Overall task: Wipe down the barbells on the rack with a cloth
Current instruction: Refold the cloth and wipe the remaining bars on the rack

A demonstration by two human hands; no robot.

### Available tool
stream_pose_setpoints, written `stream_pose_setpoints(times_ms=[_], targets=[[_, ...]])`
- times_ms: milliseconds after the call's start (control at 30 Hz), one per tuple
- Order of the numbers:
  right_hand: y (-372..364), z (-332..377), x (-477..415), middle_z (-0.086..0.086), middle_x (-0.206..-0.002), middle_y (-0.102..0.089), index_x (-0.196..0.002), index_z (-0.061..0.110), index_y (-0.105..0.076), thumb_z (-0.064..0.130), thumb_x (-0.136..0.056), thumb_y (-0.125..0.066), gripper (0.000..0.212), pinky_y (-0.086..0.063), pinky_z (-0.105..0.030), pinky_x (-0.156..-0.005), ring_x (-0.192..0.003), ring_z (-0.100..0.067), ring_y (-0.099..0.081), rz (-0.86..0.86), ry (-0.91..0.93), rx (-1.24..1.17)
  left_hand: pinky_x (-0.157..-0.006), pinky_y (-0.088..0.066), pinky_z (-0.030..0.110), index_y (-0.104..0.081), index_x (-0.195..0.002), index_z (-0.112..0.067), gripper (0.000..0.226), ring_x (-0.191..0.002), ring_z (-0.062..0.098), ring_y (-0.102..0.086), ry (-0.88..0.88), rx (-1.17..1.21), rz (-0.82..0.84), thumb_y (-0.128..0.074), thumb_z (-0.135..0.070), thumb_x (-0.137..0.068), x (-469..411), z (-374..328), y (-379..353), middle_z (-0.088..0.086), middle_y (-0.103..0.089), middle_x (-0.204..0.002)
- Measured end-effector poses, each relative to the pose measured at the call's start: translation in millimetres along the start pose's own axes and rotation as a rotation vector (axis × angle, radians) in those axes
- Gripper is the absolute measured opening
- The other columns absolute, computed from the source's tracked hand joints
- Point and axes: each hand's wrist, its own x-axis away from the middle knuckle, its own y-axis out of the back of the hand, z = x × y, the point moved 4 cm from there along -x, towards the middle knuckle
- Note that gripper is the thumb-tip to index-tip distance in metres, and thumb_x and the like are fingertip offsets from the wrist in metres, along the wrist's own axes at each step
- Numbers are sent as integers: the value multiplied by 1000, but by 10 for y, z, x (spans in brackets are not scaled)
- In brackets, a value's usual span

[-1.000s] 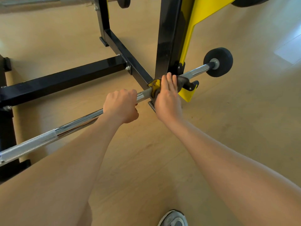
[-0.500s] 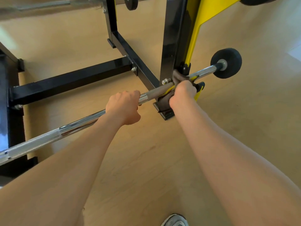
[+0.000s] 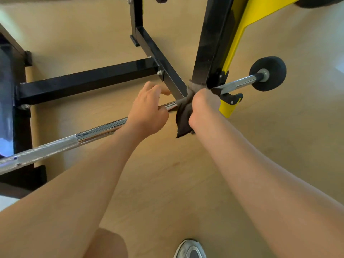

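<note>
The right hand (image 3: pixel 203 107) is gripping the brown cloth (image 3: pixel 183 118) around the barbell (image 3: pixel 55 148), against the rack post (image 3: pixel 210 53). Just beside it, the left hand (image 3: pixel 147 112) is resting on the barbell, grip unclear.

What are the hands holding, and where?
The right hand grips the brown cloth by its upper part, wrapped round the barbell; its tail hangs free. The left hand lies on the bar, grip unclear.
</note>
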Motion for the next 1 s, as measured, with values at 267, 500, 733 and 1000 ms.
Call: stream_pose_setpoints(times_ms=[267,500,733,1000], targets=[[-554,-853,526,-24,-169,23,-164,4,9,12,-108,-47,81,-23,-48,-128,-159,-41,-2,6,639,674,-80,-60,37,-72,-112,-15,29,-86,9,-65,116,30,-358,-43,-17,-108,458,518,616,-5,-69,-101],[-1055,-1294,1247,-15,-167,-35,-158,5,-38,24,-108,-43,54,-15,-51,-129,-161,-32,-13,234,1296,1037,-81,-61,36,-75,-96,-18,32,-84,7,-67,210,43,-348,-44,-23,-104,641,870,1037,-6,-71,-88],[-1488,-1059,1582,11,-90,-71,-108,26,-71,44,-103,-49,29,-52,-26,-71,-75,-4,-59,933,1546,1017,-85,-59,35,-76,-87,-20,32,-83,10,-70,443,107,-424,-49,-23,-102,972,1241,1568,-3,-73,-82],[-1690,-641,1067,3,-81,-65,-98,25,-67,53,-110,-29,49,-52,-30,-65,-75,-17,-64,976,1155,1612,-84,-61,44,-74,-88,-23,33,-84,20,-69,663,-121,-267,-45,-29,-103,1417,1718,2058,0,-73,-86]])
